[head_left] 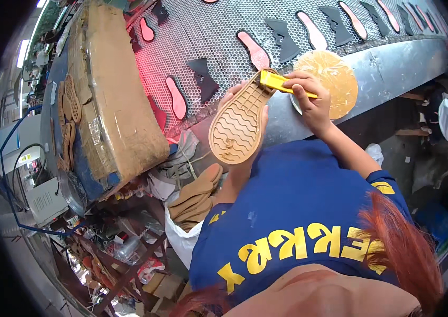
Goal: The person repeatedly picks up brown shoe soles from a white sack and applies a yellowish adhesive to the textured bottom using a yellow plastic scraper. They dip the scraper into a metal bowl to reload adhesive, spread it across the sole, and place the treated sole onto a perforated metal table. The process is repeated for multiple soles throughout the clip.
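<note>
A tan shoe sole (236, 129) is tilted up in my left hand (230, 96), whose fingers wrap behind it and show along its edges. Its wavy-ribbed wide end points down toward me, with a darker patch on it. The narrow end points away and has a grid of recesses. My right hand (311, 98) pinches a yellow-handled brush (275, 81). Its dark head meets the inside of the sole's narrow end. Just beneath my right hand lies a round tan disc (336, 74) on the metal ledge.
A perforated conveyor (216, 42) carries pink insoles (176, 99) and black cut pieces (202, 80) in rows. A metal ledge (382, 68) runs along its near side. At left stands a taped cardboard box (123, 90) beside more soles (69, 105). A white bag (181, 235) holds tan soles (195, 203).
</note>
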`<state>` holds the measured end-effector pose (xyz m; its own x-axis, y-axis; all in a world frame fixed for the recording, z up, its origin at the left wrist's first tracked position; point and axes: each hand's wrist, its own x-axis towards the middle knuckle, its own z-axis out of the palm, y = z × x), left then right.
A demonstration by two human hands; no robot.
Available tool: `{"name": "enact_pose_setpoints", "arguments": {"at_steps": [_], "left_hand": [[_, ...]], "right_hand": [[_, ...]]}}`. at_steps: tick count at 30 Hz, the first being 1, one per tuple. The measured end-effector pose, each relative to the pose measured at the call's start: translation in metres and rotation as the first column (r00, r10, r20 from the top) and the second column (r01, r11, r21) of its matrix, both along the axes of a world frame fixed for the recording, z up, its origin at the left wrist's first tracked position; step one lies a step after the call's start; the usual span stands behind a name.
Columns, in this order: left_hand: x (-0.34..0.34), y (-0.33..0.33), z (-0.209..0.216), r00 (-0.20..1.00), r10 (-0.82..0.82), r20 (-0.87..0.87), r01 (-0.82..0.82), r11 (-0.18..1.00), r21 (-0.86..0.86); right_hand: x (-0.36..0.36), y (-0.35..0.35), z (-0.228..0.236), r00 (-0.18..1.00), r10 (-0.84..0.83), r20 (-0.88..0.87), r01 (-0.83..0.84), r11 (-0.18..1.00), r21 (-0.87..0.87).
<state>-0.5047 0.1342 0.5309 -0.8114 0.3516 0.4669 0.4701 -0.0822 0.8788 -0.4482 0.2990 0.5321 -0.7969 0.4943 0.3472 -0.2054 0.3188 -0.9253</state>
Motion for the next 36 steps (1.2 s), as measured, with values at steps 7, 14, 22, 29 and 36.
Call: {"name": "enact_pose_setpoints", "arguments": {"at_steps": [7, 14, 22, 29, 36], "left_hand": [[-0.003, 0.002, -0.015, 0.999, 0.038, 0.029, -0.036, 0.998, -0.06], [-0.012, 0.006, -0.043, 0.987, 0.032, 0.156, -0.062, 0.98, 0.191], [-0.016, 0.002, -0.033, 0.623, -0.541, 0.565, -0.019, 0.711, 0.703], [-0.01, 0.01, -0.025, 0.71, -0.505, 0.491, 0.082, 0.752, 0.654], [-0.011, 0.007, -0.018, 0.609, -0.633, 0.478, 0.171, 0.693, 0.7]], "right_hand": [[-0.004, -0.015, 0.002, 0.999, -0.009, -0.043, 0.014, 0.992, 0.128], [-0.007, -0.031, 0.023, 0.985, 0.139, -0.106, -0.119, 0.978, 0.174], [-0.001, -0.051, 0.048, 0.934, 0.335, -0.127, -0.278, 0.901, 0.334], [-0.001, -0.052, 0.058, 0.919, 0.38, -0.11, -0.306, 0.859, 0.409], [-0.003, -0.045, 0.069, 0.907, 0.409, -0.097, -0.343, 0.853, 0.393]]}}
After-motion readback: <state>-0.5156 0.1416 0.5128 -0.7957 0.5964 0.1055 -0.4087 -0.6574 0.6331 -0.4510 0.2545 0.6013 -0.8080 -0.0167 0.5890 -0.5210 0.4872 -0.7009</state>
